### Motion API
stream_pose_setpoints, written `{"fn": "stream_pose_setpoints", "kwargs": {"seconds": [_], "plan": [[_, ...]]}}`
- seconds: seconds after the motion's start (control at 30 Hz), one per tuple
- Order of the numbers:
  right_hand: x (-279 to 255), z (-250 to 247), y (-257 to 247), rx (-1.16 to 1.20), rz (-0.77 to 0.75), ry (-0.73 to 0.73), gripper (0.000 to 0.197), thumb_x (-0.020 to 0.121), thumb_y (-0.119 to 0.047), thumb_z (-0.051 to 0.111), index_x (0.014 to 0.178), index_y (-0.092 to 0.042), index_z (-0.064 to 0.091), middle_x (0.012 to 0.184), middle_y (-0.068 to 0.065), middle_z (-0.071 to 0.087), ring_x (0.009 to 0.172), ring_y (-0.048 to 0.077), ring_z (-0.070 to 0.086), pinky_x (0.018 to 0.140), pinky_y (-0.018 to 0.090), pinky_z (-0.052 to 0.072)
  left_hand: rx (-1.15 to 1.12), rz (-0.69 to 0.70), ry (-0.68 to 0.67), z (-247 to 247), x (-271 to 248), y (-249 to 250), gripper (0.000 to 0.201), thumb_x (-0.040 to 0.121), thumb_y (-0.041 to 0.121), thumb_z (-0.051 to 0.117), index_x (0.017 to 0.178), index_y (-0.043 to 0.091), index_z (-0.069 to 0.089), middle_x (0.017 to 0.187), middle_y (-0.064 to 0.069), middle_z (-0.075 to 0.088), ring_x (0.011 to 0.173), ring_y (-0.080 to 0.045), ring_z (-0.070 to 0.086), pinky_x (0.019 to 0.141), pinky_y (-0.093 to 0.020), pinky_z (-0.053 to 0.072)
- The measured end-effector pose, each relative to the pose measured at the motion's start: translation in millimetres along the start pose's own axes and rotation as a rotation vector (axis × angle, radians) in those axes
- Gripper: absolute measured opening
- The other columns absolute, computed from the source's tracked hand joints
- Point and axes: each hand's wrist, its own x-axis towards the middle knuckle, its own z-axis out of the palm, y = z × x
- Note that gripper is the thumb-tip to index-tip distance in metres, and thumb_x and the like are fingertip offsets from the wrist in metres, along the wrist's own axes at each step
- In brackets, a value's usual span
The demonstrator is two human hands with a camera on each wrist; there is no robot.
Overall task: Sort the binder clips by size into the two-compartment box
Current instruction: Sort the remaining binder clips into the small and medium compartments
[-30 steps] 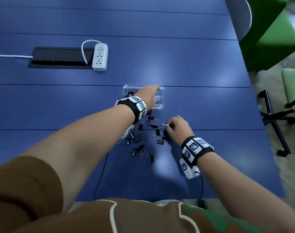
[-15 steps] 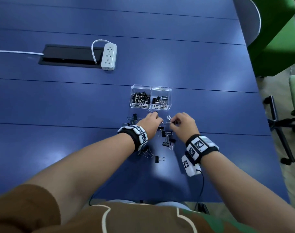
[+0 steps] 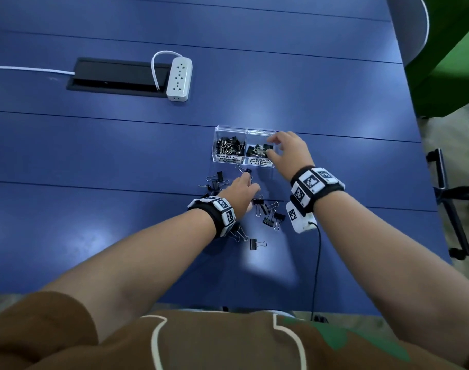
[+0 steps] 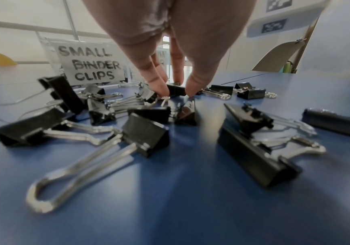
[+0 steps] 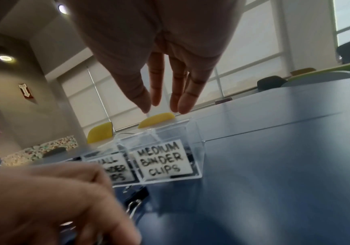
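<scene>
Right hand (image 3: 289, 153) spread, empty, above box (image 3: 229, 128); left hand (image 3: 240, 193) pinching clip (image 4: 187, 111) on desk (image 3: 94, 209), a pinch visible only in left-wrist view.

An office or meeting room: a long blue worktop (image 3: 281, 76) has a recessed cable hatch (image 3: 116, 77) with a white power strip (image 3: 179, 78) beside it, well beyond the hands. Green chairs (image 3: 447, 57) stand at the right; large blinded windows (image 5: 249, 54) and ceiling downlights (image 5: 5, 58) show above.
</scene>
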Motion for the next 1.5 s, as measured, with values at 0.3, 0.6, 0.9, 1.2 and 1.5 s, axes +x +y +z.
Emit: {"fn": "stream_pose_setpoints", "kwargs": {"seconds": [0.3,0.6,0.9,1.2,1.5], "plan": [[-87,41,35,-0.18,0.04,-0.38,0.032,0.079,-0.013,0.062,0.111,-0.011,0.061,0.11,0.01,0.054,0.106,0.028,0.045,0.095,0.035,0.041,-0.181,-0.054,0.026,1,-9,4,0.034,0.078,0.016,0.071,0.102,0.01,0.046,0.108,-0.012,0.041,0.076,-0.023,0.042,0.073,-0.042,0.05],[-92,32,41,0.037,0.113,-0.107,0.017,0.08,-0.006,0.057,0.091,-0.012,0.068,0.086,-0.003,0.053,0.085,0.016,0.049,0.084,0.029,0.045,-0.199,-0.08,0.119,-9,-17,4,0.012,0.089,0.011,0.052,0.098,0.013,0.044,0.101,-0.008,0.053,0.084,-0.029,0.051,0.075,-0.045,0.049],[-130,33,46,-0.156,0.12,-0.119,0.026,0.09,-0.007,0.048,0.107,-0.013,0.067,0.107,0.006,0.057,0.102,0.03,0.043,0.085,0.04,0.047,-0.072,-0.078,0.054,0,-11,11,0.038,0.087,0.0,0.048,0.121,0.017,0.05,0.11,-0.013,0.042,0.075,-0.032,0.052,0.065,-0.04,0.05],[-141,47,55,-0.139,0.121,-0.155,0.033,0.084,0.007,0.045,0.108,-0.004,0.064,0.113,0.012,0.057,0.099,0.034,0.042,0.086,0.044,0.046,0.005,-0.029,0.034,10,-7,13,0.022,0.093,0.017,0.053,0.111,0.003,0.051,0.115,-0.014,0.047,0.106,-0.031,0.048,0.085,-0.049,0.051],[-111,50,46,-0.063,0.145,-0.162,0.021,0.082,0.001,0.048,0.095,-0.009,0.061,0.104,0.009,0.055,0.1,0.029,0.045,0.089,0.033,0.041,-0.059,-0.085,0.051,9,-19,10,0.029,0.083,-0.001,0.056,0.107,0.01,0.045,0.11,-0.012,0.044,0.093,-0.032,0.054,0.076,-0.049,0.053]]}}
